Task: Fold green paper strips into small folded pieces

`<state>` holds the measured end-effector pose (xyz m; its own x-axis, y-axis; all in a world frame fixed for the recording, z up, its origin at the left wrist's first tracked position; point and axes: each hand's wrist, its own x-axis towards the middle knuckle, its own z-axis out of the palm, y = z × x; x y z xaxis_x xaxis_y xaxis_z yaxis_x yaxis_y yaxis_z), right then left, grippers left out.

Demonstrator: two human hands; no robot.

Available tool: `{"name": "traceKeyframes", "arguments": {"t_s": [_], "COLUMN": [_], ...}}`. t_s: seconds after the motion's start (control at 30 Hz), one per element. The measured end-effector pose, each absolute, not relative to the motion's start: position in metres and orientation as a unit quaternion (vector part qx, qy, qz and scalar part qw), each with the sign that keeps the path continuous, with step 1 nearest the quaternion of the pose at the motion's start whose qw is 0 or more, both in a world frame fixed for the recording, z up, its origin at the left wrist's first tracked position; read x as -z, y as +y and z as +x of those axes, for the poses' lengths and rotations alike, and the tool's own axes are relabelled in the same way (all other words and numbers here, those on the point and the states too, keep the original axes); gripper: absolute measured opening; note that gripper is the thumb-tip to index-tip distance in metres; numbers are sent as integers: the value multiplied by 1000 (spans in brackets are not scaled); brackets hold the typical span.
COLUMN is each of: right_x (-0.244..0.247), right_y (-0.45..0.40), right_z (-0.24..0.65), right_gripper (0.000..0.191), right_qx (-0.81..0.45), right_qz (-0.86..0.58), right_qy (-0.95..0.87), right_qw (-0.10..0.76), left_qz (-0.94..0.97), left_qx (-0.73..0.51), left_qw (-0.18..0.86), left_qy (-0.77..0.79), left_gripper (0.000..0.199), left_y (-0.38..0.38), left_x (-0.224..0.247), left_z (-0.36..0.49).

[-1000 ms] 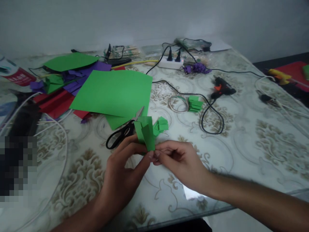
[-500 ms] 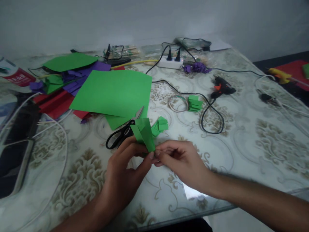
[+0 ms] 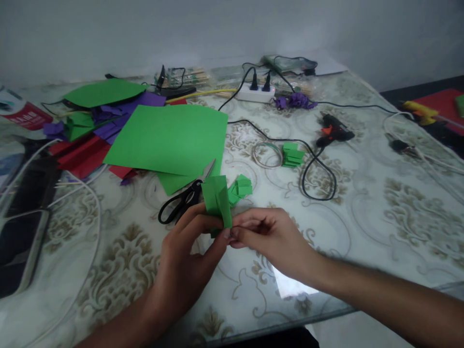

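Between my two hands stands a folded strip of green paper, its lower end pinched low over the table. My left hand grips it from the left with thumb and fingers. From the right, the fingertips of my right hand close on the same lower end; the exact pinch point is partly hidden. Just behind the strip lie small folded green paper pieces. Black-handled scissors rest beyond my left hand, blades over a large green paper sheet.
At right lies a black glue gun with a looped cord. A tape ring sits beside a green paper bundle. A white power strip stands at the back. Red paper and a phone are at left.
The green strip has turned slightly more upright and its top has shifted a little right. Both hands keep nearly the same place and hold.
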<state>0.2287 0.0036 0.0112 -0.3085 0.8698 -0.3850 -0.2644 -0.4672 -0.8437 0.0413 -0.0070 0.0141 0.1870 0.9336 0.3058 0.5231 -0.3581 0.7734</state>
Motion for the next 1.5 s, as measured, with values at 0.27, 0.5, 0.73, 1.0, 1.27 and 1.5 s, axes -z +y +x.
{"name": "traceKeyframes", "arguments": {"t_s": [0.27, 0.5, 0.73, 1.0, 1.27, 1.5], "right_x": [-13, -15, -17, -18, -22, -23], "right_y": [4, 6, 11, 10, 12, 11], "right_z": [228, 229, 231, 236, 236, 238], "right_gripper": [23, 23, 25, 16, 18, 16], "right_qx": [-737, -745, -765, -769, -765, -764], "right_qz": [-442, -451, -446, -438, -434, -418], "right_qy": [-321, -295, -275, -291, -307, -318], "right_qw": [398, 393, 374, 364, 363, 374], "left_qz": [730, 737, 748, 765, 767, 777], "left_qx": [-388, -384, -388, -391, -382, -391], "left_qw": [270, 266, 251, 227, 268, 274], "left_qy": [494, 489, 477, 459, 439, 411], "left_gripper": [11, 10, 14, 18, 17, 20], "left_y": [-6, -7, -9, -9, -7, -7], "left_x": [-15, -16, -11, -11, -16, -22], "left_z": [42, 43, 40, 40, 36, 34]}}
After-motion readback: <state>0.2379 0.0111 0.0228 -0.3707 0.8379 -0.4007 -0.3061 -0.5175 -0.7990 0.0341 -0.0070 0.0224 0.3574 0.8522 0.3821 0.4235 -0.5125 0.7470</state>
